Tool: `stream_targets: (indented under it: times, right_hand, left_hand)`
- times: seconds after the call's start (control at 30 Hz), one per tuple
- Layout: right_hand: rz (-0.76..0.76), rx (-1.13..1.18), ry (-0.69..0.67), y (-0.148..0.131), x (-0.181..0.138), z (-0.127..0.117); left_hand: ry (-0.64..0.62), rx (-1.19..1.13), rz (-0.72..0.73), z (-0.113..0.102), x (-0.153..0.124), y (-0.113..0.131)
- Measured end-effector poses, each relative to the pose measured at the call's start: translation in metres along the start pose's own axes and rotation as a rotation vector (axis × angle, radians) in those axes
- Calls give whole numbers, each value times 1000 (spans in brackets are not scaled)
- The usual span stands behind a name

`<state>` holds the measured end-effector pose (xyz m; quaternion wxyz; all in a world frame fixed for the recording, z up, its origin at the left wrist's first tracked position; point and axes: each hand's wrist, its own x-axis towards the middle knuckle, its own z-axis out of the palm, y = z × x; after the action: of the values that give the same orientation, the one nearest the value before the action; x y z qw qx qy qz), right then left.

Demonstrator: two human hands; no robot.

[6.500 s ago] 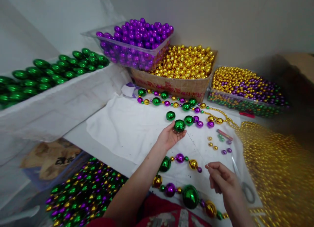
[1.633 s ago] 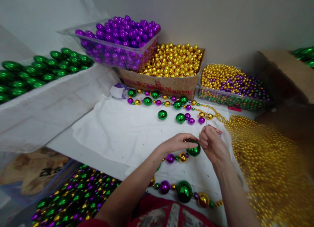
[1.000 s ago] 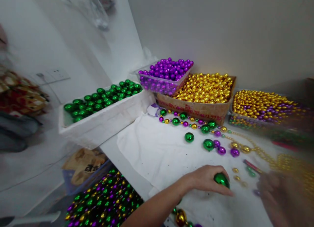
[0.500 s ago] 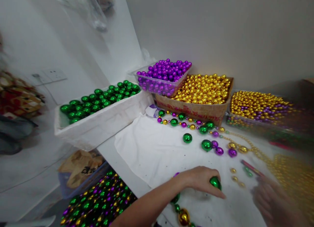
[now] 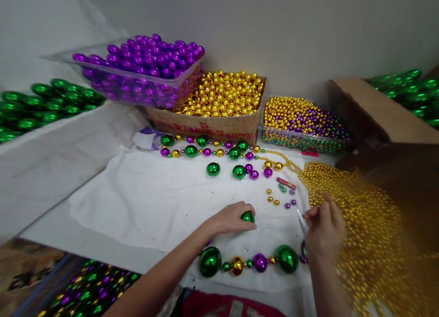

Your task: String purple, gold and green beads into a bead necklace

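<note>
My left hand point(image 5: 231, 218) curls around a large shiny green ball point(image 5: 247, 217) above the white cloth point(image 5: 137, 203). My right hand point(image 5: 325, 228) is closed on a thin, pale, pointed tool point(image 5: 301, 218); a dark loop shows below, and its exact kind is unclear. Nearer my body lies a strand of big beads point(image 5: 259, 262) in green, gold and purple, its right end partly behind my right wrist. Loose small gold beads point(image 5: 270, 199) and purple beads point(image 5: 288, 206) rest between the hands and a red stick-shaped item point(image 5: 286, 183).
Behind stand a clear tub of purple balls point(image 5: 192, 77), a carton of gold balls point(image 5: 206, 127) and a clear box of mixed beads point(image 5: 305, 141). A white foam box point(image 5: 68, 148) borders the left. Gold bead chains point(image 5: 370, 225) heap at right beside a brown carton point(image 5: 387, 111). A beaded necklace point(image 5: 207, 151) lies across the back.
The view has swung right, bringing the brown carton and the front strand into sight. My left hand still holds the green ball. The blurred right hand now shows clearly with the pointed tool.
</note>
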<state>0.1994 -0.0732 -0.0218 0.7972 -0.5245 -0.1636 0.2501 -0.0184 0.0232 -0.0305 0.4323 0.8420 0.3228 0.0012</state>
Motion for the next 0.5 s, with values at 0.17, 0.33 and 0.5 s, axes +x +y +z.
stream_targets:
  times: [0.17,0.33,0.5]
  right_hand:
    - [74,187,-5,-6,18,-9]
    - [156,218,-75,-17,25,-13]
    - [210,254,-157,-21,20,-17]
  left_hand:
    - [16,181,-1,8,3,3]
    - [133,214,15,14,3,6]
    - [242,208,64,23,1,4]
